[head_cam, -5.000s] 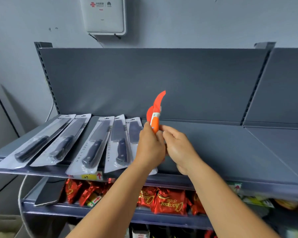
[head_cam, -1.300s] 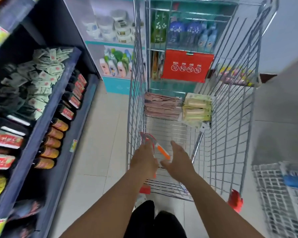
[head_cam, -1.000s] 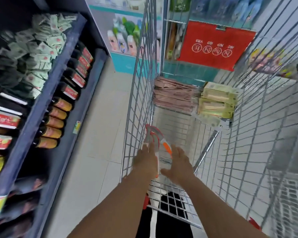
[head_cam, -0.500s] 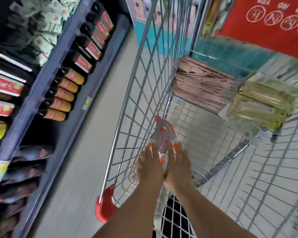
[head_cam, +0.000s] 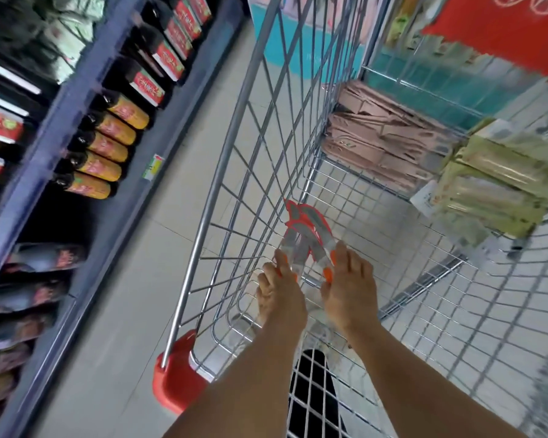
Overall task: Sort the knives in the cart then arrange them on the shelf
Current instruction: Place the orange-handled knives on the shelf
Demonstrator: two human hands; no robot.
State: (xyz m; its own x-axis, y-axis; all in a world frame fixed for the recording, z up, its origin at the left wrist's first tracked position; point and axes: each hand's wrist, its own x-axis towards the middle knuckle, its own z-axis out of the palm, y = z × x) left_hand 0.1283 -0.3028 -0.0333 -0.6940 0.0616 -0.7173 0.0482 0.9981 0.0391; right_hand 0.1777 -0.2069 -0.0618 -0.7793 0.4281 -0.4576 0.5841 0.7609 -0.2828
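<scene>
Down inside the wire cart [head_cam: 228,159], near its left wall, the person's two hands reach side by side over a small bunch of orange-handled knives [head_cam: 304,235] in clear packaging, blades pointing away from them. Left hand [head_cam: 280,292] curls its fingers around the orange handles on one side while right hand [head_cam: 350,290] grips the handles on the other, so both hold the bunch. Farther in, pink packets [head_cam: 377,137] and green packets [head_cam: 500,181] lie stacked at the far end, and dark bottles [head_cam: 108,147] line a shelf [head_cam: 41,153] to the left.
</scene>
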